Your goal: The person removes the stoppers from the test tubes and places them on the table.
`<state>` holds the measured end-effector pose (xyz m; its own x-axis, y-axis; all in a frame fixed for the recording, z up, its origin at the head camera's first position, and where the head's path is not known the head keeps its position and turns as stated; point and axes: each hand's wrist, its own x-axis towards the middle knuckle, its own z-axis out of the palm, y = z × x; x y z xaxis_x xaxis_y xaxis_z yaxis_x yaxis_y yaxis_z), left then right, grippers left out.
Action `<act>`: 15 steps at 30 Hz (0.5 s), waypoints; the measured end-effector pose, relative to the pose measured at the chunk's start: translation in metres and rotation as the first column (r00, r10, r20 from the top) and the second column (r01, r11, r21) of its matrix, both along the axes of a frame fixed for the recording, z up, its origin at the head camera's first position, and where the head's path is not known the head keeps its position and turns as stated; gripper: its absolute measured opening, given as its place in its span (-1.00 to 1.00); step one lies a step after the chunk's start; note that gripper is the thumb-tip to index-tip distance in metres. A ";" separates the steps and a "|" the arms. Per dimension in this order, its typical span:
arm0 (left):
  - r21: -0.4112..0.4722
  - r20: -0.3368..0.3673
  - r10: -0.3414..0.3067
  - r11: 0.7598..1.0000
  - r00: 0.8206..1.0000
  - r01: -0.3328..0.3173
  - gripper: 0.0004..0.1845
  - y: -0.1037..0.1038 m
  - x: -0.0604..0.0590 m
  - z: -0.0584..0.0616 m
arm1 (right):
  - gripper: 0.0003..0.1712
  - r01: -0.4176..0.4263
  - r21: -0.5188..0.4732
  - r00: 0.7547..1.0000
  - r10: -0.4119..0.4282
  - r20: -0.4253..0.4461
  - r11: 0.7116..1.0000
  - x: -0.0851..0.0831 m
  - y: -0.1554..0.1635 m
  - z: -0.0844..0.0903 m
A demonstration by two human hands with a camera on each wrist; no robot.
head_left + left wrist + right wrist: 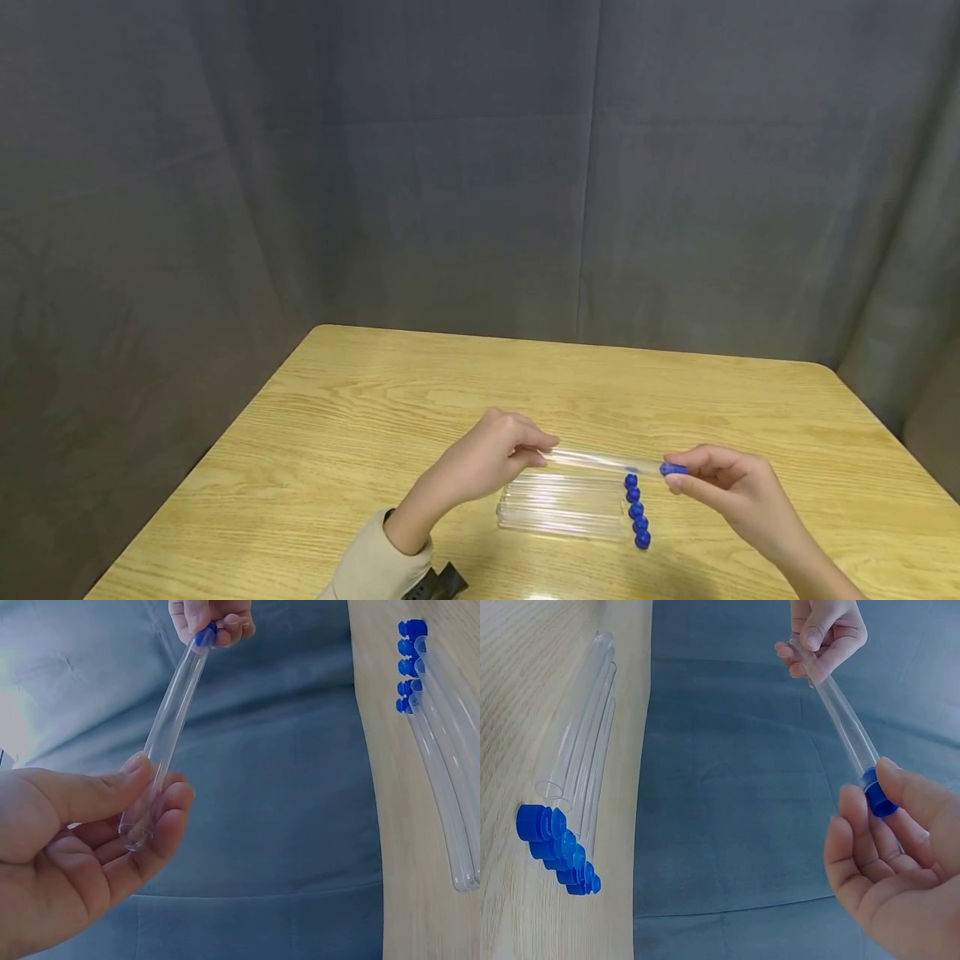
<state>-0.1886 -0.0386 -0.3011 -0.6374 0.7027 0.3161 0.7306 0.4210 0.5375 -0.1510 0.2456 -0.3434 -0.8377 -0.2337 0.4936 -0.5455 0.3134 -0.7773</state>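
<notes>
Between the two hands, a clear test tube is held up above the table. My left hand pinches it near its rounded closed end, thumb on one side and fingers on the other. At the other end, my right hand grips a blue cap between thumb and fingers. The cap sits at the tube's mouth, as the right wrist view shows. Below the held tube lie several more clear test tubes, side by side. A row of several loose blue caps stands along their open ends.
The wooden table has a light grain and rounded far corners. Dark grey curtains hang behind it and at both sides. A black strap-like object shows by the left sleeve at the near edge.
</notes>
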 end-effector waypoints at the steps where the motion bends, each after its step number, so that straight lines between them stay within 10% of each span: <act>1: 0.005 0.005 -0.001 1.000 1.000 0.001 -0.76 0.000 0.000 0.000 | -0.81 0.011 0.002 1.000 -0.011 -0.018 1.000 0.000 -0.001 0.000; 15: 0.171 0.133 0.061 0.982 0.989 -0.083 -0.78 0.000 -0.004 -0.006 | -0.81 0.193 -0.024 0.973 -0.195 -0.124 0.981 0.002 -0.010 -0.006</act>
